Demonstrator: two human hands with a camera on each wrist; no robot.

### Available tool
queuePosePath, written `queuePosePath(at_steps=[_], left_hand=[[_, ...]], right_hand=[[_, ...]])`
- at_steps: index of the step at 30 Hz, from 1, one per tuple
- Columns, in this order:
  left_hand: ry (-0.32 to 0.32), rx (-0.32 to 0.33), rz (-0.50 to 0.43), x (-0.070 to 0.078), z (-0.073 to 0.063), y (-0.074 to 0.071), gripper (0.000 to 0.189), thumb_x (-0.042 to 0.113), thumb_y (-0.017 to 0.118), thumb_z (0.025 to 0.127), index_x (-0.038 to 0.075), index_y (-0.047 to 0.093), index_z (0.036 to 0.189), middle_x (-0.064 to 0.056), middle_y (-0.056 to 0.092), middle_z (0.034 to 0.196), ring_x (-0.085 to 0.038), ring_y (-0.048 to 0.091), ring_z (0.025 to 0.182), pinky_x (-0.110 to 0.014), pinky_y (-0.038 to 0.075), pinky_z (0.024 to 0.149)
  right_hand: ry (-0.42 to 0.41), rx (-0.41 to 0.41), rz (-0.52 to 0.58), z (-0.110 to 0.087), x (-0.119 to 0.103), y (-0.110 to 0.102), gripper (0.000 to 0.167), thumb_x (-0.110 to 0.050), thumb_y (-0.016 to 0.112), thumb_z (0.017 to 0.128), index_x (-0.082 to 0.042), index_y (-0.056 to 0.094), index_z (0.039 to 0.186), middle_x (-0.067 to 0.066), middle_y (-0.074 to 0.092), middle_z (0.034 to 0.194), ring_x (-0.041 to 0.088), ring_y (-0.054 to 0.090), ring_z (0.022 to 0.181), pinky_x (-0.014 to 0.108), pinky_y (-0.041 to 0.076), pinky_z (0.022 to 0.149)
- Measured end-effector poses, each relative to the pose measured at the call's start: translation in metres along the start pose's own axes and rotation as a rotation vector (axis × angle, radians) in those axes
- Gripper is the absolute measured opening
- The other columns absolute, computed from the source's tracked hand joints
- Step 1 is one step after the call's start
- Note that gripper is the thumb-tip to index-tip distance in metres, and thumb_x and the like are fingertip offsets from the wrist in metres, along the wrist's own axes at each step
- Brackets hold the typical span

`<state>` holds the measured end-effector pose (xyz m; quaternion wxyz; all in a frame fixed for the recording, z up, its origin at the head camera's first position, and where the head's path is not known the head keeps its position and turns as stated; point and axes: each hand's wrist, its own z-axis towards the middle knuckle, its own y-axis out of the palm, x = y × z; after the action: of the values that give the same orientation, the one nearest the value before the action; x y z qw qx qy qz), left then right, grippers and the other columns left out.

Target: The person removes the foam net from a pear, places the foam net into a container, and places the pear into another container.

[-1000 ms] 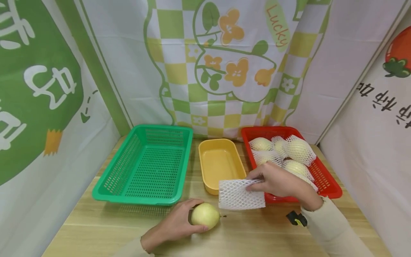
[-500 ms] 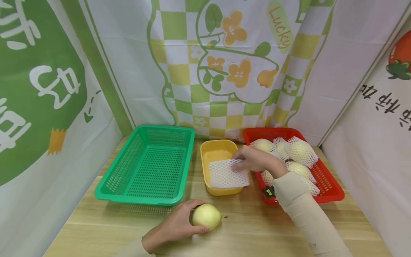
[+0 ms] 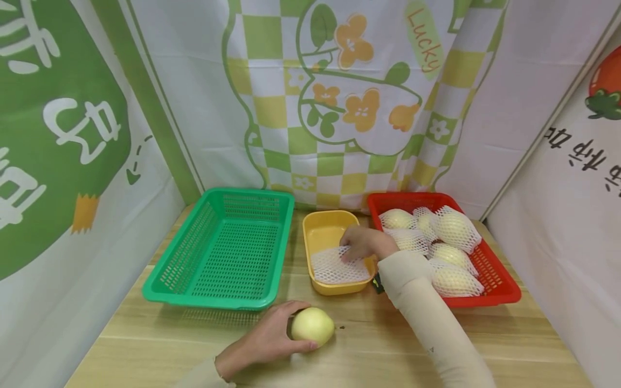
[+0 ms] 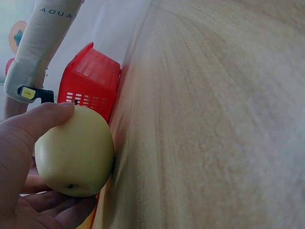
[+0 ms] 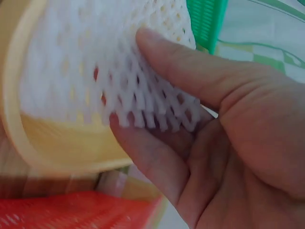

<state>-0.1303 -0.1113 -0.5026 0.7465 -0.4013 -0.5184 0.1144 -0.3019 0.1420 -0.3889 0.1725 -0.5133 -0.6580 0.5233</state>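
A pale yellow pear rests on the wooden table near its front, and my left hand holds it from the left. In the left wrist view the thumb lies over the top of the pear, with fingers beneath it. My right hand is inside the yellow tray, pinching a white foam net sleeve that lies flat within the tray. The right wrist view shows the thumb on one face of the foam net and the fingers behind it.
To the left stands a green basket, its perforated bottom visible. A red basket at the right holds several pears in foam nets. A checkered curtain hangs behind, with printed cloth walls on both sides.
My right hand has carried the foam net sleeve from the table's front, left and back, down into the yellow tray. The left hand and pear have stayed in place.
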Motion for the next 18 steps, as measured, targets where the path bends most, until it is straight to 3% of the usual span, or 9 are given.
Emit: queuePosePath(at_steps=[5,11,18], left_hand=[[-0.003,-0.005,-0.004,0.000,0.000,0.000,0.079,0.057,0.086,0.081,0.007,0.065,0.138,-0.006,0.072,0.133,-0.024,0.069,0.119,-0.034,0.059,0.095],[0.003,-0.007,-0.008,0.000,0.001,-0.001,0.079,0.056,0.086,0.082,0.005,0.064,0.138,-0.008,0.072,0.134,-0.026,0.069,0.120,-0.034,0.059,0.095],[0.013,0.000,-0.010,0.000,0.000,0.001,0.078,0.055,0.086,0.082,0.005,0.065,0.138,-0.006,0.073,0.132,-0.024,0.069,0.117,-0.032,0.059,0.092]], right_hand=[[0.064,0.015,-0.045,0.010,-0.007,0.014,0.013,-0.015,0.078,0.095,-0.007,0.075,0.104,0.003,0.060,0.104,0.017,0.051,0.092,0.029,0.047,0.080],[0.122,0.077,-0.085,0.018,-0.010,0.027,0.027,-0.013,0.078,0.095,-0.003,0.071,0.118,0.010,0.069,0.119,0.024,0.061,0.108,0.042,0.055,0.100],[0.208,0.134,-0.079,0.020,-0.011,0.038,0.019,-0.009,0.079,0.092,-0.006,0.063,0.100,0.008,0.064,0.097,0.023,0.057,0.088,0.040,0.054,0.080]])
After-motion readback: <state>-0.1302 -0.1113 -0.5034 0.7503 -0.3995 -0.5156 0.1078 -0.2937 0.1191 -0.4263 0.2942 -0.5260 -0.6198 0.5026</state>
